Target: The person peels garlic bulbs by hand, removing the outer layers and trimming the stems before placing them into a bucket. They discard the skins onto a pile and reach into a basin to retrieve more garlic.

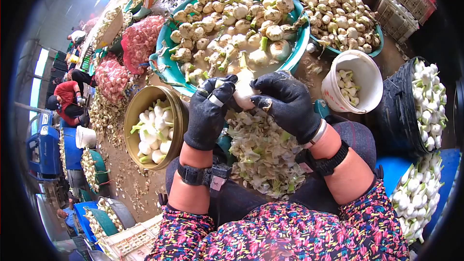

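A pale, partly peeled garlic bulb (pixel 244 89) is between my two hands, just over the near rim of a large teal tub (pixel 162 43). In a black glove with a white band around a finger, my left hand (pixel 207 111) is closed on the bulb's left side. My right hand (pixel 288 104), also gloved, pinches at the bulb's right side with thumb and fingertips curled. Garlic bulbs with stems (pixel 232 12), dirty and unpeeled, float in murky water in the tub. Below my hands, a heap of peeled garlic skins (pixel 263 154) lies between my knees.
To the left stands a tan bucket (pixel 130 130) of white peeled bulbs. On the right are a white bucket (pixel 369 79), a black tub (pixel 391 111) of peeled bulbs and a basin of unpeeled garlic (pixel 338 19). Pink mesh sacks (pixel 140 41) and other people (pixel 67 96) are farther left.
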Available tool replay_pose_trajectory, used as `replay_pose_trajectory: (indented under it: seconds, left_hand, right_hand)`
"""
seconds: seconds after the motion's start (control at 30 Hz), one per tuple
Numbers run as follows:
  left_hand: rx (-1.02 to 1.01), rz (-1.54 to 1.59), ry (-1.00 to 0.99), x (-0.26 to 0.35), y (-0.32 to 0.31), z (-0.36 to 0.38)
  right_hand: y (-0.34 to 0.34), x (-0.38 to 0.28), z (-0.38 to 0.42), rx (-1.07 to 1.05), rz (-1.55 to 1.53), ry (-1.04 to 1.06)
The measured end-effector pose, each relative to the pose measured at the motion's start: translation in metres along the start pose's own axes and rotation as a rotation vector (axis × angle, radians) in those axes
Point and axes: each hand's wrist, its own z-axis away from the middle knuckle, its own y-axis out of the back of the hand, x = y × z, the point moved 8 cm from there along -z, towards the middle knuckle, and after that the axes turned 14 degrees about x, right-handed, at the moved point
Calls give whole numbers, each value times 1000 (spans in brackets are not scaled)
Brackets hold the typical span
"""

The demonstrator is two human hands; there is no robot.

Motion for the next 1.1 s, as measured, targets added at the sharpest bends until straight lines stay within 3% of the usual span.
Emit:
replay_pose_trajectory:
  seconds: [0.07, 0.1, 0.13, 0.17, 0.2, 0.27, 0.33, 0.4, 0.47, 0.6, 0.67, 0.73, 0.8, 0.87, 0.93, 1.03, 1.1]
  left_hand:
    - [11, 268, 213, -12, -4, 2]
    - [11, 267, 213, -16, -2, 0]
    - [-17, -8, -147, -1, 1, -4]
    - [-43, -287, -505, 14, -3, 2]
    - [-38, -292, -507, 13, -1, 4]
    - [-6, 388, 315, -35, 6, 1]
    - [-23, 441, 303, -39, 1, 0]
    - [72, 601, 389, -48, -5, 1]
    - [63, 707, 484, -49, -12, 5]
    - [29, 870, 704, -37, -22, 15]
    - [-4, 880, 690, -41, -24, 18]
    - [-34, 940, 643, -34, -28, 19]
    - [1, 931, 679, -27, -30, 20]
    - [32, 922, 720, -28, -30, 22]
    - [-66, 816, 641, -23, -31, 21]
    - [-70, 800, 649, -18, -34, 22]
    - [-99, 716, 593, -14, -35, 22]
  right_hand:
    - [1, -8, 0, -1, 61, 35]
    - [-3, -23, 2, -51, 243, 163]
    - [-10, -33, 7, -103, 423, 291]
    - [-16, -29, 12, -132, 443, 277]
    - [-18, -24, 17, -134, 438, 282]
    - [-26, 2, 28, -322, 565, 138]
    - [-25, 7, 23, -343, 576, 97]
    - [-10, 25, 16, -71, -120, -427]
    - [-9, 18, 10, -76, -44, -351]
    - [0, 14, 1, 88, -226, -331]
    - [12, 15, -4, 230, -147, -336]
    - [9, 14, -7, 214, -205, -270]
    - [9, -1, -10, 186, -7, -26]
    - [10, -2, -11, 159, -1, -42]
    - [11, -8, -11, 131, 8, -56]
    - [12, -1, -7, 78, 33, -202]
    - [14, -30, -10, 126, 289, 284]
